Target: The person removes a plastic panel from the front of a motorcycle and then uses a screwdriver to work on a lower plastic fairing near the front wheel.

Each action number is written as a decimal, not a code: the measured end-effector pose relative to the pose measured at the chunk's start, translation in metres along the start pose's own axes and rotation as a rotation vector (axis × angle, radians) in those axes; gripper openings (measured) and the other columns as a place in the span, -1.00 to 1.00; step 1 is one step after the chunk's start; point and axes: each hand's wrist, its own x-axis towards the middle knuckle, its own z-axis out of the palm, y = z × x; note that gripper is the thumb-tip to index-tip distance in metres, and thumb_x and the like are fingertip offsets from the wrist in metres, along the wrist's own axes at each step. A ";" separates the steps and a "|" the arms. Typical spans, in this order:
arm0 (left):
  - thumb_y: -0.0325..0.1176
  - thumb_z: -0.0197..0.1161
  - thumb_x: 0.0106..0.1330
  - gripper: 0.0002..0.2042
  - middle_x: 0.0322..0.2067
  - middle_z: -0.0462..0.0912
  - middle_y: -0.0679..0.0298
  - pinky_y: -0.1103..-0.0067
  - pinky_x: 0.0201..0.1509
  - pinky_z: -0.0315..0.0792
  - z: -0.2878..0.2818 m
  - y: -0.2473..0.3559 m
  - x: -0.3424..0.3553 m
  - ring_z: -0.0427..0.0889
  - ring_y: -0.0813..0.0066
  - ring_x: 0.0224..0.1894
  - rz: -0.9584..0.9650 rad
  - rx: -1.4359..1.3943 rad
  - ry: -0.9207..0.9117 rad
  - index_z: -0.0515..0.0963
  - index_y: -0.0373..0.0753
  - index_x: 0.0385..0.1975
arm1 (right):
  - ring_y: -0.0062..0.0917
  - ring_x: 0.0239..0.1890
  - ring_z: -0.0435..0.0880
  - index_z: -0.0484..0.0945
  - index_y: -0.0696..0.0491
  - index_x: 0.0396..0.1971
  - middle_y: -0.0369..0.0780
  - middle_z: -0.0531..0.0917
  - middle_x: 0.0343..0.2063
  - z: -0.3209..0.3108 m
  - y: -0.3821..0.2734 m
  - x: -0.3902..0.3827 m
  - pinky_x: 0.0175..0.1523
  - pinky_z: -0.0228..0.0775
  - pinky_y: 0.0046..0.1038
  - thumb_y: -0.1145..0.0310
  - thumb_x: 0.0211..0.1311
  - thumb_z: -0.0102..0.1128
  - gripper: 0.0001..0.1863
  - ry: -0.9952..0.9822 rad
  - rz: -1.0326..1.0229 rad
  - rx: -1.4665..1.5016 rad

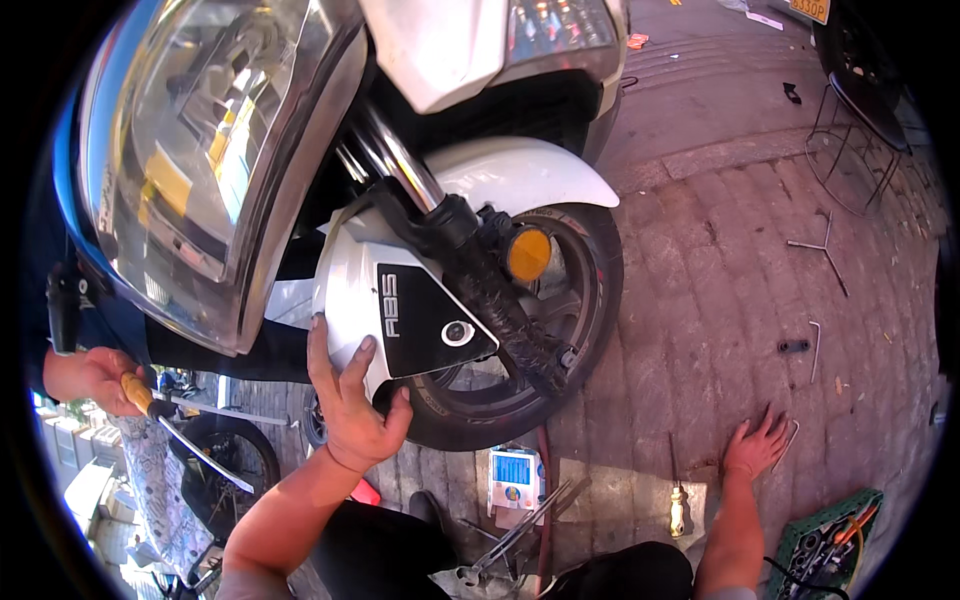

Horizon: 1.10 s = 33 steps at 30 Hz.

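My left hand (357, 410) lies against the lower edge of a motorbike's white front fender (340, 300), its fingers stretched out on the surface. Beside it are the fender's black panel (425, 325) and the front tyre (460, 432). My right hand (755, 447) reaches down to the brick pavement with its fingers spread. Right beside those fingertips lies a thin L-shaped metal key (788, 447); whether they touch it I cannot tell. At the far left another person's hand (92, 382) grips a tool with a yellow handle (136, 392) and a long metal shaft (205, 457).
On the paving lie a three-armed wrench (826, 250), a black socket (794, 346), a bent rod (816, 350) and a screwdriver (677, 510). A green tool crate (795, 545) stands at lower right. Metal tools (510, 540) and a white-and-blue box (513, 480) sit near my legs. Upper right is a stool (868, 108).
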 end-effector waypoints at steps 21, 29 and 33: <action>-0.21 0.38 0.37 -0.78 -0.30 0.61 0.18 0.27 -0.08 0.55 -0.012 0.016 -0.099 0.66 0.11 -0.20 0.315 -0.860 -0.704 0.57 -0.24 -0.31 | 0.00 0.44 0.34 0.42 -0.02 0.41 0.11 0.37 0.39 -0.024 -0.028 -0.019 0.51 0.21 -0.03 0.12 0.27 0.32 -0.30 -0.172 0.091 0.238; -0.11 0.26 0.47 -0.71 -0.35 0.58 0.12 0.22 -0.11 0.50 -0.019 -0.012 -0.107 0.64 0.03 -0.20 0.400 -1.042 -0.694 0.53 -0.21 -0.35 | -0.10 0.10 0.70 0.67 0.08 0.10 0.02 0.68 0.06 -0.162 -0.118 -0.084 0.19 0.56 -0.16 0.23 0.29 0.32 -0.58 -0.450 -0.364 0.548; -0.06 0.18 0.51 -0.66 -0.30 0.58 0.11 0.18 -0.02 0.49 -0.038 -0.028 -0.101 0.62 -0.02 -0.16 0.367 -1.004 -0.849 0.51 -0.24 -0.34 | -0.15 -0.03 0.77 0.70 0.09 0.04 -0.03 0.75 -0.08 -0.262 -0.196 -0.102 0.10 0.60 -0.20 0.24 0.34 0.28 -0.64 -0.374 -0.596 0.612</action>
